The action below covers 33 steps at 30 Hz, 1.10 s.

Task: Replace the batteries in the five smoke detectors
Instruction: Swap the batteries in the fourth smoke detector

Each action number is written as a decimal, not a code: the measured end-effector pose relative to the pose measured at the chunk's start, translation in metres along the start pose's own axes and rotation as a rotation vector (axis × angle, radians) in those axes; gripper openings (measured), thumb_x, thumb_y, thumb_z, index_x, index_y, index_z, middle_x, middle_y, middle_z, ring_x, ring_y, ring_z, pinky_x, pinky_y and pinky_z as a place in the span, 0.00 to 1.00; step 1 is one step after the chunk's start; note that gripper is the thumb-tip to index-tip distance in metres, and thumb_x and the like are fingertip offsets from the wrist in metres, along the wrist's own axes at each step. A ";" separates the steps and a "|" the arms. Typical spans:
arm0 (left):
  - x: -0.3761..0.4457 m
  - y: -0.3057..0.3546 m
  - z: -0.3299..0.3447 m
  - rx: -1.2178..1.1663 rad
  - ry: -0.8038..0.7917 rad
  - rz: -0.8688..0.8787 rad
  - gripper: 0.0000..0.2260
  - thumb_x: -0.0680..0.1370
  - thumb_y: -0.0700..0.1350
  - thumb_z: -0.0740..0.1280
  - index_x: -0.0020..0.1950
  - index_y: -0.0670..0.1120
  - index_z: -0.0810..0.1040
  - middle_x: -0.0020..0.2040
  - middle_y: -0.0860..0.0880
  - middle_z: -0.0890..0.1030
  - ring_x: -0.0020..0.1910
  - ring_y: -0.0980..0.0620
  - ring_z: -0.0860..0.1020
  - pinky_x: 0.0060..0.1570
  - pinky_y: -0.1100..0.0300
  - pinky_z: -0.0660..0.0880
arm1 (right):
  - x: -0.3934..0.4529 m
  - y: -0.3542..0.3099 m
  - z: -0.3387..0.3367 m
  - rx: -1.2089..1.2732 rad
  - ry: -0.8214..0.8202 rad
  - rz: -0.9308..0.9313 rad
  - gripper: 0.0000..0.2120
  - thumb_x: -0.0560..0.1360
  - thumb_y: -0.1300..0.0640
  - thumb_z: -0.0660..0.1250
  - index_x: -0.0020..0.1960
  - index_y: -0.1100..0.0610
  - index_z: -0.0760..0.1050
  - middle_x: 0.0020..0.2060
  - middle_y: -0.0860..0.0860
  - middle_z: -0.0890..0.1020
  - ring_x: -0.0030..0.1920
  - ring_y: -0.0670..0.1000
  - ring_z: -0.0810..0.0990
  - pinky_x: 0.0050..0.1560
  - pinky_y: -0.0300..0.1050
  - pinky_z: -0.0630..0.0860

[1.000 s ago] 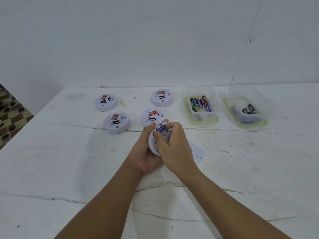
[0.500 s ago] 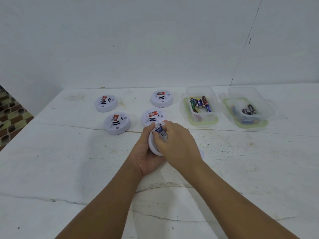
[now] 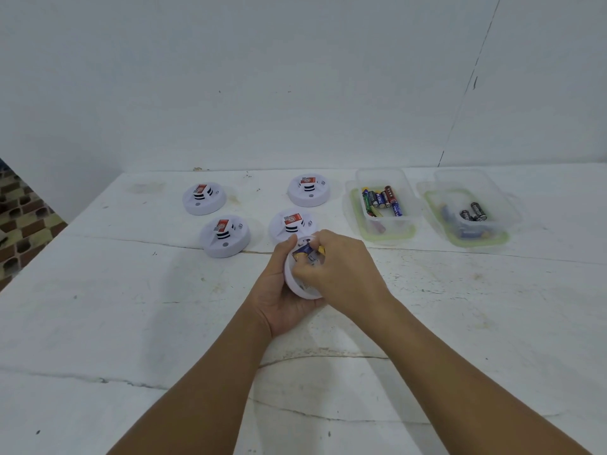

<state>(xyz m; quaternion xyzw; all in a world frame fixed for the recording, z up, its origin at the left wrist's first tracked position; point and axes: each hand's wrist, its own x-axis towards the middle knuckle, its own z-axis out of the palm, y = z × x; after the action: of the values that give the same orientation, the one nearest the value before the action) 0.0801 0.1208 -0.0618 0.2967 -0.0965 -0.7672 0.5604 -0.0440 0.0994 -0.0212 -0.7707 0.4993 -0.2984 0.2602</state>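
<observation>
My left hand grips a white round smoke detector, turned with its open back toward me above the table. My right hand covers most of it, and its fingers pinch a blue and gold battery at the detector's battery slot. Several more white detectors with red labels sit face up on the table behind: two on the left, one in the middle and one at the back.
A clear tub with several coloured batteries stands right of the detectors, and a second tub with a few dark batteries stands further right. The white table ends at a wall behind and drops off at the left.
My right hand has shifted over the detector, and the battery now lies more across the slot with its gold end showing. The white cover on the table is hidden under my right hand.
</observation>
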 end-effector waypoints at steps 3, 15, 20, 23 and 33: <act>0.000 0.000 -0.001 -0.002 -0.003 -0.015 0.19 0.83 0.56 0.65 0.65 0.44 0.81 0.59 0.43 0.83 0.58 0.45 0.83 0.57 0.49 0.81 | -0.005 0.004 0.003 0.020 0.012 -0.042 0.12 0.78 0.47 0.70 0.48 0.57 0.75 0.38 0.49 0.80 0.39 0.50 0.77 0.38 0.47 0.73; 0.000 -0.002 -0.002 0.081 0.005 0.035 0.21 0.84 0.57 0.63 0.74 0.49 0.74 0.63 0.45 0.81 0.62 0.45 0.80 0.66 0.48 0.76 | -0.014 0.017 0.008 0.028 0.093 -0.167 0.11 0.84 0.52 0.63 0.45 0.56 0.72 0.35 0.48 0.74 0.35 0.48 0.71 0.36 0.42 0.66; 0.001 -0.004 0.003 0.112 -0.006 0.069 0.22 0.82 0.56 0.62 0.75 0.51 0.74 0.65 0.43 0.80 0.61 0.42 0.79 0.64 0.42 0.76 | -0.011 0.021 -0.007 0.447 0.178 0.131 0.13 0.81 0.55 0.62 0.40 0.57 0.73 0.31 0.45 0.75 0.32 0.42 0.70 0.32 0.34 0.66; 0.002 -0.004 0.010 0.132 0.011 0.098 0.20 0.81 0.54 0.63 0.70 0.49 0.78 0.63 0.42 0.80 0.61 0.41 0.76 0.71 0.41 0.68 | -0.008 0.025 -0.017 0.569 0.252 0.212 0.14 0.81 0.56 0.61 0.37 0.55 0.72 0.27 0.40 0.73 0.29 0.40 0.70 0.31 0.32 0.65; 0.032 -0.016 0.083 0.402 -0.078 0.182 0.17 0.73 0.55 0.70 0.59 0.49 0.83 0.55 0.45 0.85 0.51 0.45 0.83 0.61 0.46 0.75 | 0.003 0.078 -0.083 0.428 0.412 0.209 0.19 0.85 0.51 0.58 0.37 0.56 0.66 0.27 0.42 0.65 0.30 0.44 0.62 0.31 0.39 0.60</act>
<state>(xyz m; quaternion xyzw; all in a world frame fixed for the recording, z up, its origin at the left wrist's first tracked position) 0.0145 0.0815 -0.0135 0.3624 -0.2954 -0.6899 0.5527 -0.1508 0.0593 -0.0182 -0.5664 0.5439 -0.5181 0.3390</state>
